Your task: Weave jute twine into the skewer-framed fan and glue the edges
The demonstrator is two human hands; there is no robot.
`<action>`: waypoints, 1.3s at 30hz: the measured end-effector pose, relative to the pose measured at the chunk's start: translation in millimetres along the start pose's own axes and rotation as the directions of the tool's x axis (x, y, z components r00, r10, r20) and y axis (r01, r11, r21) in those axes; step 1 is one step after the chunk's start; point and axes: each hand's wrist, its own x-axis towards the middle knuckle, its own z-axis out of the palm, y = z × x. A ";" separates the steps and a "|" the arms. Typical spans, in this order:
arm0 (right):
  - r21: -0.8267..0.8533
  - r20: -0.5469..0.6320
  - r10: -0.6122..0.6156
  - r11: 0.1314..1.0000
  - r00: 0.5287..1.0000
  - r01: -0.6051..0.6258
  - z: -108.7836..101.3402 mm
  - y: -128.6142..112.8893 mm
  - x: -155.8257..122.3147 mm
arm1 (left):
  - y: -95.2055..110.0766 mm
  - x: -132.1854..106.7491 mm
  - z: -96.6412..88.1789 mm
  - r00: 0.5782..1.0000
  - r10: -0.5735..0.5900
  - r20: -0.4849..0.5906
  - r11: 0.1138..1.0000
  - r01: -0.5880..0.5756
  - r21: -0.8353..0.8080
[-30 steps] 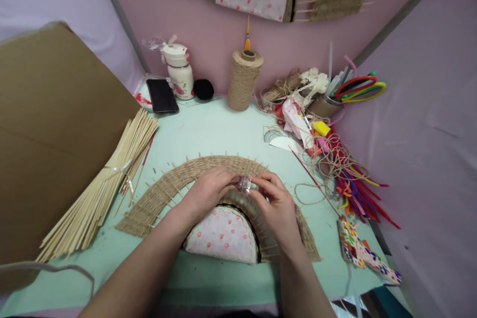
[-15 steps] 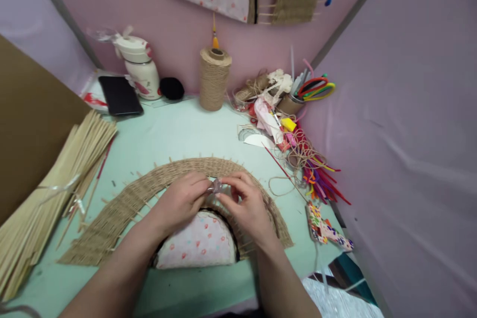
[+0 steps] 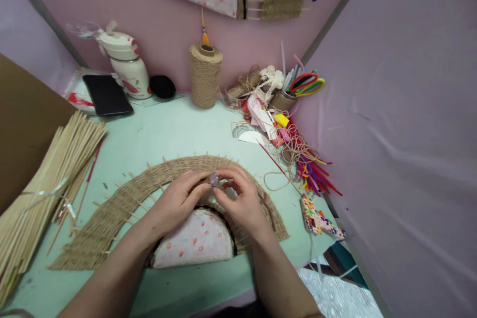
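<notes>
My left hand and my right hand meet over a half-round woven piece, pinching a small, shiny, see-through purplish piece between their fingertips. Its exact kind is too small to make out. Beneath them lies the woven twine arch, with thin wooden sticks through it as ribs. Inside the arch sits a half-circle of white fabric with red spots, edged in black. My forearms cover parts of the weaving.
A tied bundle of flat wooden sticks lies left, below a dark phone and a white bottle. A twine spool stands at the back. Pipe cleaners, loose twine and a floral-handled tool lie right.
The view has shifted slightly, so the table's things sit further left. My left thumb has come up against the small see-through piece; both hands stay over the arch.
</notes>
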 end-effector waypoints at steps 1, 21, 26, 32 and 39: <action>0.009 0.004 -0.006 1.000 1.000 0.006 0.2 0.4 -0.8 | -0.5 0.9 0.1 1.000 -0.006 0.002 1.000 0.006 -0.025; 0.210 -0.097 0.052 0.977 0.994 -0.031 -6.3 3.8 -3.1 | -2.9 -3.4 7.5 0.982 -0.170 0.078 0.793 0.183 -0.582; 0.046 -0.042 -0.063 0.997 0.997 0.065 -9.0 3.3 -3.9 | 2.8 -2.0 6.2 0.992 -0.116 0.045 0.777 0.119 -0.618; -0.034 -0.023 -0.079 0.996 0.997 0.078 -13.4 1.9 -1.1 | 1.9 -2.0 6.8 0.987 -0.118 0.107 0.769 0.159 -0.619; -0.063 0.047 -0.069 0.995 0.997 0.071 -1.3 -2.0 -3.7 | -6.1 0.3 -12.7 0.997 -0.065 0.050 0.962 0.076 -0.263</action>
